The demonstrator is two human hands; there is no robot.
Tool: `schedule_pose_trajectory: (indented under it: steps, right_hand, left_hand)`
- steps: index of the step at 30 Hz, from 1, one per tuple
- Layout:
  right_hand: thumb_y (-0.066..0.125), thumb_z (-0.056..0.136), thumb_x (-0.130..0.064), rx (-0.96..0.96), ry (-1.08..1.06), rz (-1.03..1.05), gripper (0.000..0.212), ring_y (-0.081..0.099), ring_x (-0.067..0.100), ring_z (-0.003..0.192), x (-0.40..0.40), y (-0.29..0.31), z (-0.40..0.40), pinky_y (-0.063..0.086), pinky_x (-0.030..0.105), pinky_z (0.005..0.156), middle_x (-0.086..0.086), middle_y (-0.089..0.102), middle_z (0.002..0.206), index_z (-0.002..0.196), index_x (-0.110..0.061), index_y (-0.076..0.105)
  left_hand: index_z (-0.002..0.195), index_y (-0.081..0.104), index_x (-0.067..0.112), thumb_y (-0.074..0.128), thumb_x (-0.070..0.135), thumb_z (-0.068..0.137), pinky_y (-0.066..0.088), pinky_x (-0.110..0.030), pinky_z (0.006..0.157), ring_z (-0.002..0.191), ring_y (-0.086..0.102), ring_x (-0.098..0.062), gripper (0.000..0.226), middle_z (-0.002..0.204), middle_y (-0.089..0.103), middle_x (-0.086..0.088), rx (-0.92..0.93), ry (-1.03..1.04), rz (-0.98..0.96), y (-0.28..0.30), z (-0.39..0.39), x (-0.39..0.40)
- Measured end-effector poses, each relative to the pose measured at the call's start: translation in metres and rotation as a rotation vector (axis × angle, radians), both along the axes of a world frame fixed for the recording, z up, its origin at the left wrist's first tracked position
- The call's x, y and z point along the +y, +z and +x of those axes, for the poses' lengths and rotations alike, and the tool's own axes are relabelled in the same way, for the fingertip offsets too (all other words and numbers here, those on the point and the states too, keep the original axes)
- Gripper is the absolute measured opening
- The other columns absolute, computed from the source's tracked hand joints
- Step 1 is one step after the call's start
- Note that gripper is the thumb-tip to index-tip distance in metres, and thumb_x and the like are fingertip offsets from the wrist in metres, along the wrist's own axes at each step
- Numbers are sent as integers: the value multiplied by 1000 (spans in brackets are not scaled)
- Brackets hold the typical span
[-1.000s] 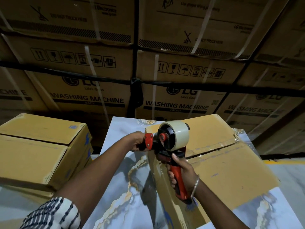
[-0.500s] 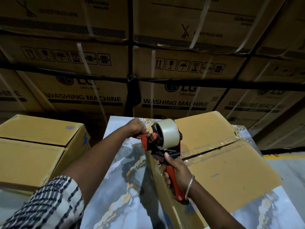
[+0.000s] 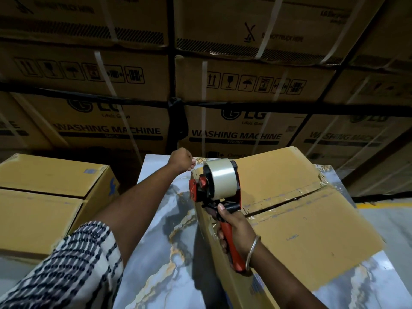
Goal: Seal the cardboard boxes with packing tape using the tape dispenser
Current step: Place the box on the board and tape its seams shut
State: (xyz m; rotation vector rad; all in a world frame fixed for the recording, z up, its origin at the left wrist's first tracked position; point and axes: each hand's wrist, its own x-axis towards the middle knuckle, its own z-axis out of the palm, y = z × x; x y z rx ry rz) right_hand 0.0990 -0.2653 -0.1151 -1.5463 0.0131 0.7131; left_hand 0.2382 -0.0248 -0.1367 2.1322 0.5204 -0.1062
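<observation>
Head view: right hand (image 3: pixel 234 228) grips the tape dispenser (image 3: pixel 217 186) handle at the cardboard box (image 3: pixel 301 219) near edge. Left hand (image 3: pixel 181 160), beyond it, is curled; whether it pinches tape is unclear. Keep the dispenser aligned with the seam (image 3: pixel 289 201) rightward, pressing evenly.

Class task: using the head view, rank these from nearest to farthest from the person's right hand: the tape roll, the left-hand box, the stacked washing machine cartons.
From the right hand:
1. Tape roll: just above the hand, on the dispenser it grips.
2. Left-hand box: across the marbled table, far left.
3. Washing machine cartons: stacked behind the table, at the back.
</observation>
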Motion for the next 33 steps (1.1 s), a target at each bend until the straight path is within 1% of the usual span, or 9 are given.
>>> schedule_pose_trajectory:
  steps: [5,8,15,17,21,24,26,29,33]
  right_hand:
    - [63,80,-67,20,-10,-9,65,38,20,40,4,-1,3,32,24,44,10,45,53,68,-4,51]
    - [65,81,-69,25,-7,-19,67,38,20,40,4,-4,4,32,24,44,11,45,53,68,-4,51]
    - [62,76,-66,47,-3,-21,65,37,20,40,5,-7,5,30,24,44,11,43,54,76,-2,56]
    - [65,70,-72,57,0,-20,72,37,20,41,6,-9,4,30,24,45,11,43,55,83,-1,59]
    - [67,64,-76,63,-12,-19,101,37,20,40,5,-11,5,30,24,44,10,43,55,92,20,55]
    - [71,60,-82,63,-11,-29,104,36,20,40,5,-11,5,30,25,44,10,43,54,86,18,54]
    - [67,70,-73,86,-33,-36,104,35,20,40,5,-13,5,30,24,44,9,42,54,102,25,51]
    - [68,65,-75,112,-33,-40,94,36,19,40,5,-11,4,30,24,45,9,42,53,90,15,55]
    - [71,74,-72,140,-44,-20,96,34,19,40,6,-9,6,29,23,44,9,41,54,104,18,58]
  left_hand:
    - [91,72,-6,63,9,97,43,-7,45,53,56,-7,19,81,69,-13,-3,-13,48,-3,5,0]
    - [92,71,-5,63,9,98,38,-5,40,52,54,-7,17,68,63,-8,27,-30,52,-4,4,-1]
    - [92,74,-2,65,14,96,50,-22,69,58,60,-10,19,62,61,2,60,-12,29,-18,7,0]
    - [89,73,2,64,11,96,45,-22,60,57,56,-10,15,62,59,1,71,7,9,-18,5,-2]
    - [89,72,9,62,10,94,38,-22,54,64,52,-16,12,69,59,-3,139,37,-54,-19,3,-3]
    - [83,67,11,61,15,91,46,-26,61,80,61,-22,11,88,66,-12,196,44,-104,-26,1,-3]
    - [84,65,9,62,21,90,51,-29,64,91,66,-26,13,95,68,-14,206,42,-81,-30,0,-3]
    - [95,68,10,70,33,90,50,-30,71,88,63,-24,24,89,64,-3,43,61,130,-32,-6,-1]
    - [81,76,8,63,27,96,45,-29,70,80,65,-23,27,76,69,-4,-142,3,106,-26,-15,-5]
